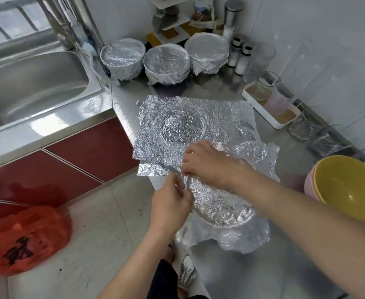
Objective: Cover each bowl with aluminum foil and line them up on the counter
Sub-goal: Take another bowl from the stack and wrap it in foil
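A: What could be going wrong here?

B: Both hands are pinching foil where two sheets are overlapping, the left hand [173,203] from six o'clock, the right hand [203,162] above it. The near foil [224,208] is hanging over the counter [289,152] edge. Tugging hard is risking a tear, I'd judge, or dragging the far sheet [177,126] along.

A: And the foil?

B: Thin, crinkled, showing round imprints. Three wrapped bowls [166,63] are sitting at twelve o'clock, and a yellow bowl [350,190] is waiting uncovered at three.

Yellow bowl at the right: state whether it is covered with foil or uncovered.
Uncovered. The yellow bowl shows its bare inside all the way to the rim; it sits nested in a pink bowl.
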Tool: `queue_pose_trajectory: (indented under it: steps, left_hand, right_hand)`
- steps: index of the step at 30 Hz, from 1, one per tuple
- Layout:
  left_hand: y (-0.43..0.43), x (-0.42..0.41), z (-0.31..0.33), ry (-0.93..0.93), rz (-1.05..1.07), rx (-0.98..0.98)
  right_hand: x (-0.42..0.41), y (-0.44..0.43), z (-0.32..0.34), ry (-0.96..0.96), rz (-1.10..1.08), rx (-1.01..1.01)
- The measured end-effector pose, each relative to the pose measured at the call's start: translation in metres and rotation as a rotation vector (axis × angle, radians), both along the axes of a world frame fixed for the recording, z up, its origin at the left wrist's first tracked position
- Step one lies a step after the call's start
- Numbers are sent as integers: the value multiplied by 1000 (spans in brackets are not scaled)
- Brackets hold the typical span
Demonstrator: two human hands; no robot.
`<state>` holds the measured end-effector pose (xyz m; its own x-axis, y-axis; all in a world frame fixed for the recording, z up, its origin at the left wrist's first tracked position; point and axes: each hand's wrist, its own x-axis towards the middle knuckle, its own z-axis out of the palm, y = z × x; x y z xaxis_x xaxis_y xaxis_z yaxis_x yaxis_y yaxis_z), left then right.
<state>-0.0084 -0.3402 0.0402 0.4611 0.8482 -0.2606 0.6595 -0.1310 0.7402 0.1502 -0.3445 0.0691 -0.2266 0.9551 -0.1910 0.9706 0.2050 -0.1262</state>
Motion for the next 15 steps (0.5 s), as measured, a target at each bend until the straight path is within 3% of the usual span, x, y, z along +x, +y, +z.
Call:
queue_pose_trajectory:
  steps: [4, 8, 10, 12, 15]
  left_hand:
    - [-21, -8, -7, -92, 110, -117]
    - [-29, -5, -14, -79, 54, -196]
    - [-24, -2, -11, -69, 48, -172]
    - [-13, 2, -7, -47, 58, -64]
    - [12, 10, 1, -22, 58, 59]
  right_hand:
    - [-13, 9, 1, -130, 220, -36]
    - [-19, 3, 1, -36, 159, -125]
    - [-15, -8, 2, 170, -64, -86]
    - [-5, -26, 3, 398, -433, 82]
    - [15, -64, -2, 402, -942, 326]
